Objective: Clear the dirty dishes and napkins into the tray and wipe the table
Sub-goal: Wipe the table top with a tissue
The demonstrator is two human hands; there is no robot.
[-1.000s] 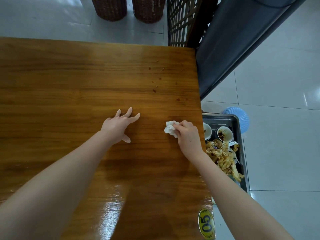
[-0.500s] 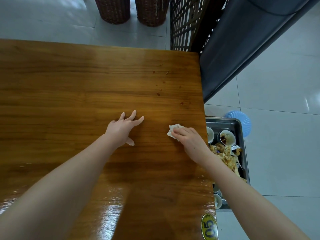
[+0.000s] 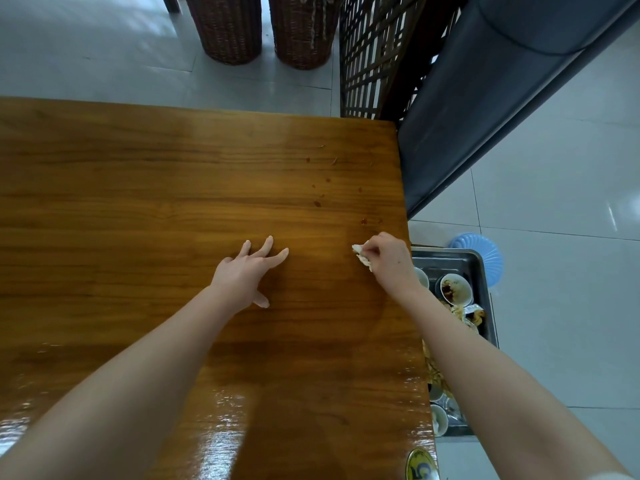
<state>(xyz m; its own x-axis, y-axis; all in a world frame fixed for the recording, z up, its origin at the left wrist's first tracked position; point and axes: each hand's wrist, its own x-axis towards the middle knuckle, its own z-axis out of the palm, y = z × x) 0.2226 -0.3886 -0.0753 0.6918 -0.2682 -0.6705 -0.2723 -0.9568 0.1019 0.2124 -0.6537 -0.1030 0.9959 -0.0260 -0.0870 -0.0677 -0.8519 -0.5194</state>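
Pinching a crumpled white paper napkin (image 3: 362, 257) down onto the surface (image 3: 138, 202), the right hand (image 3: 389, 263) sits close to the right edge, about halfway along it. Its fingers (image 3: 373, 250) are curled round the wad, so only a small frayed corner shows. The napkin looks thin, soft and nearly weightless, and would likely shred if dragged hard. Bunching it into a thick pad under the fingertips seems the safest hold.

Just beyond it, toward the far right corner, small reddish-brown sauce spots (image 3: 317, 202) dot the wood, probably the next patch to wipe. The left hand (image 3: 247, 275) rests near the middle, its fingers (image 3: 277, 257) spread and straight, tips touching the surface, holding nothing.

The surface is glossy varnished wood with long grain lines and bright reflections toward the near edge. A round yellow number tag (image 3: 420, 465) sits at the near right corner. Below the right edge, a rectangular metal tray (image 3: 464, 258) holds small white bowls (image 3: 455, 289) smeared with dark sauce, and pale food scraps (image 3: 465, 311). The bowls look like ceramic that could chip if knocked. A blue plastic stool (image 3: 485, 252) shows just past the tray on the tiled floor.
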